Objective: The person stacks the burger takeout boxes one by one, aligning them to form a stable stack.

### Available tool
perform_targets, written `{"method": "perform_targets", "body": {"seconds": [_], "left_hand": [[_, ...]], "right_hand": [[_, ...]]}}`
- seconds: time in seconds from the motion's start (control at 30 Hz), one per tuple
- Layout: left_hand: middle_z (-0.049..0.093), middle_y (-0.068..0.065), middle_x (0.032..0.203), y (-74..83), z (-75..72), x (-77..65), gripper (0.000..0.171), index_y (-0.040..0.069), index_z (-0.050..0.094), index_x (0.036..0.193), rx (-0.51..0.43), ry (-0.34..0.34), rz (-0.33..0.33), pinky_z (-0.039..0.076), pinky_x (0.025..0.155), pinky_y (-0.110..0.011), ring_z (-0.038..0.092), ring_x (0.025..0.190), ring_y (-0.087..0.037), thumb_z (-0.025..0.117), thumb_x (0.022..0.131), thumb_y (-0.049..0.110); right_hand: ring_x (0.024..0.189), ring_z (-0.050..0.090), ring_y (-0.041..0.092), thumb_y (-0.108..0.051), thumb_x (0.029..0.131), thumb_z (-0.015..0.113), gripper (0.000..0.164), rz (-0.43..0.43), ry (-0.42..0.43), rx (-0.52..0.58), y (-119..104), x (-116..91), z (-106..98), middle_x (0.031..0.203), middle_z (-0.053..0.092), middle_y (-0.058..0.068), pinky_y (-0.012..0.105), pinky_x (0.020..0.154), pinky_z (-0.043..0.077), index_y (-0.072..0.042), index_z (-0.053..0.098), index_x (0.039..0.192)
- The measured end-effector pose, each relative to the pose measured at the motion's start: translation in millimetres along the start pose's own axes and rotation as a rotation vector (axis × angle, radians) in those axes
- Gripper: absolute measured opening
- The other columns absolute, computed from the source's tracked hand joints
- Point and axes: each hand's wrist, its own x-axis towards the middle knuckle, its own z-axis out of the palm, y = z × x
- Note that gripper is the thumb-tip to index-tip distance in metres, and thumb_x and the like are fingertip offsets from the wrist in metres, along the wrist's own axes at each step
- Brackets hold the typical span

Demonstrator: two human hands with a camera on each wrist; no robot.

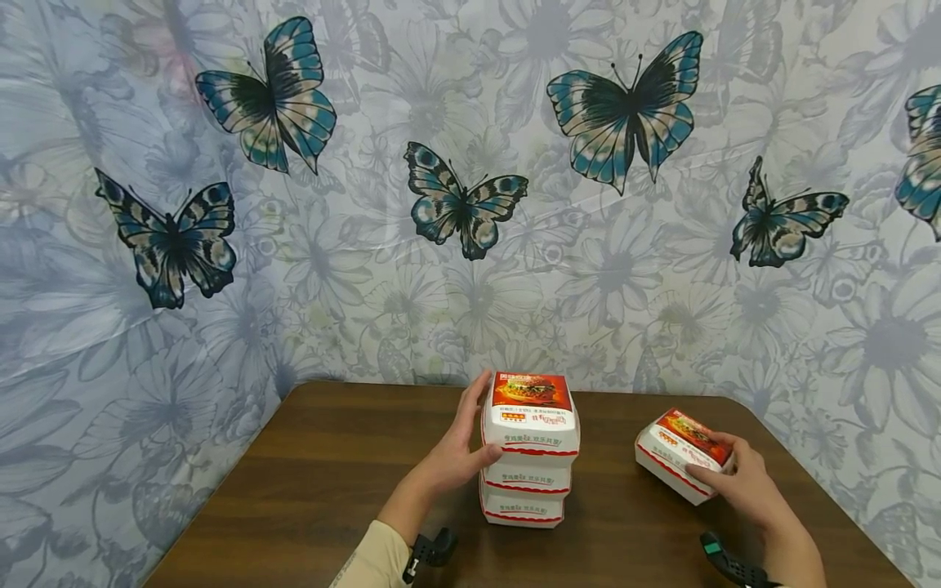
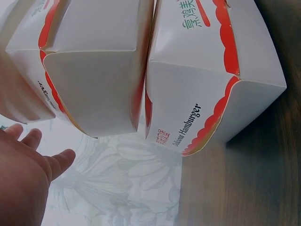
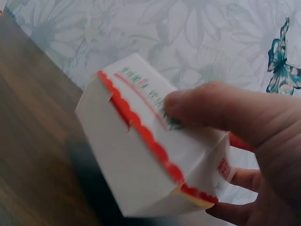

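Observation:
Three white cardboard burger boxes [image 1: 529,433] with red scalloped edges stand stacked in the middle of the table, a burger picture on the top lid. My left hand [image 1: 457,449] is at the left side of the top box, fingers extended and thumb near its front corner. In the left wrist view the fingers [image 2: 60,162] spread beside the boxes [image 2: 188,84]. To the right, my right hand [image 1: 753,482] grips another burger box [image 1: 671,464] at its right end. Its thumb presses the front of the lid, as the right wrist view shows, and the box [image 3: 136,141] casts a dark shadow on the table.
The dark brown wooden table [image 1: 331,482] runs back to a wall covering [image 1: 382,318] printed with grey flowers and teal butterflies. A black wrist strap [image 1: 430,551] is on the left wrist, another [image 1: 735,567] on the right.

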Motion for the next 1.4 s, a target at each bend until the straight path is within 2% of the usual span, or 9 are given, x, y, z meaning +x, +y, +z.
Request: {"method": "perform_targets", "body": {"seconds": [0.13, 0.33, 0.5, 0.7, 0.77, 0.8, 0.9, 1.1, 1.4], "left_hand": [[0.007, -0.002, 0.166, -0.6, 0.2, -0.2, 0.102, 0.022, 0.0, 0.162, 0.004, 0.0, 0.015, 0.022, 0.118, -0.056, 0.012, 0.152, -0.025, 0.056, 0.09, 0.069], [0.006, -0.002, 0.166, -1.2, 0.6, -0.9, 0.099, 0.028, 0.0, 0.161, -0.01, -0.008, 0.001, 0.025, 0.115, -0.061, 0.015, 0.149, -0.026, 0.057, 0.09, 0.068], [0.002, 0.0, 0.166, 0.1, 0.9, -1.4, 0.102, 0.028, -0.001, 0.161, -0.01, -0.009, -0.021, 0.021, 0.116, -0.065, 0.01, 0.151, -0.026, 0.059, 0.088, 0.068], [0.001, 0.003, 0.166, 2.0, 0.6, -1.2, 0.104, 0.03, 0.0, 0.161, -0.006, 0.003, -0.045, 0.017, 0.118, -0.067, 0.003, 0.154, -0.024, 0.061, 0.086, 0.069], [0.001, 0.002, 0.167, 2.4, 0.4, -0.8, 0.104, 0.03, 0.0, 0.161, -0.001, 0.005, -0.038, 0.017, 0.117, -0.068, 0.004, 0.154, -0.025, 0.06, 0.086, 0.07], [0.001, 0.001, 0.167, 2.5, 0.2, -0.5, 0.104, 0.03, 0.0, 0.161, 0.001, 0.004, -0.033, 0.017, 0.117, -0.068, 0.005, 0.154, -0.026, 0.06, 0.087, 0.07], [0.001, -0.002, 0.167, 2.2, -0.1, 0.3, 0.104, 0.027, 0.0, 0.161, 0.01, 0.004, -0.019, 0.018, 0.116, -0.069, 0.007, 0.153, -0.028, 0.058, 0.087, 0.071], [0.002, -0.002, 0.167, 1.2, 0.2, -0.2, 0.105, 0.022, -0.001, 0.162, 0.013, -0.004, -0.015, 0.021, 0.115, -0.067, 0.01, 0.151, -0.028, 0.056, 0.088, 0.071], [0.003, -0.002, 0.166, -1.1, -0.2, -0.8, 0.098, 0.029, 0.001, 0.161, 0.018, 0.006, -0.005, 0.024, 0.117, -0.061, 0.012, 0.152, -0.027, 0.056, 0.09, 0.068]], "right_hand": [[0.092, 0.047, -0.008, -0.032, 0.097, 0.067, 0.085, -0.035, 0.068, 0.077, -10, -3, -2, 0.145, 0.03, 0.033, 0.015, 0.072, 0.046, 0.01, 0.018, 0.152], [0.103, 0.045, 0.002, -0.032, 0.098, 0.065, 0.079, -0.059, 0.197, 0.164, -35, -7, -6, 0.154, 0.02, 0.026, 0.016, 0.072, 0.048, -0.005, 0.021, 0.157], [0.099, 0.044, -0.011, -0.027, 0.098, 0.064, 0.075, -0.122, 0.266, 0.249, -61, -11, -7, 0.154, 0.013, 0.022, 0.014, 0.072, 0.05, -0.021, 0.022, 0.159], [0.121, 0.05, 0.022, -0.026, 0.097, 0.065, 0.07, -0.182, 0.382, 0.234, -94, -17, -6, 0.147, 0.017, 0.01, 0.005, 0.073, 0.044, -0.025, 0.028, 0.157], [0.122, 0.049, 0.022, -0.023, 0.097, 0.065, 0.068, -0.215, 0.41, 0.242, -103, -18, -5, 0.145, 0.02, 0.006, 0.003, 0.076, 0.042, -0.024, 0.031, 0.155], [0.117, 0.049, 0.014, -0.021, 0.097, 0.065, 0.067, -0.235, 0.419, 0.247, -107, -19, -4, 0.144, 0.02, 0.003, 0.004, 0.077, 0.042, -0.023, 0.032, 0.155], [0.107, 0.047, 0.001, -0.012, 0.096, 0.064, 0.065, -0.304, 0.409, 0.328, -118, -22, 0, 0.144, 0.022, -0.006, 0.005, 0.078, 0.043, -0.021, 0.034, 0.154], [0.108, 0.054, 0.003, -0.004, 0.098, 0.058, 0.061, -0.414, 0.302, 0.562, -142, -30, 11, 0.137, 0.036, -0.009, 0.01, 0.079, 0.048, -0.017, 0.036, 0.153], [0.107, 0.059, 0.005, -0.004, 0.099, 0.054, 0.056, -0.448, 0.222, 0.626, -163, -35, 22, 0.129, 0.05, -0.002, 0.014, 0.08, 0.051, -0.016, 0.037, 0.152]]}}
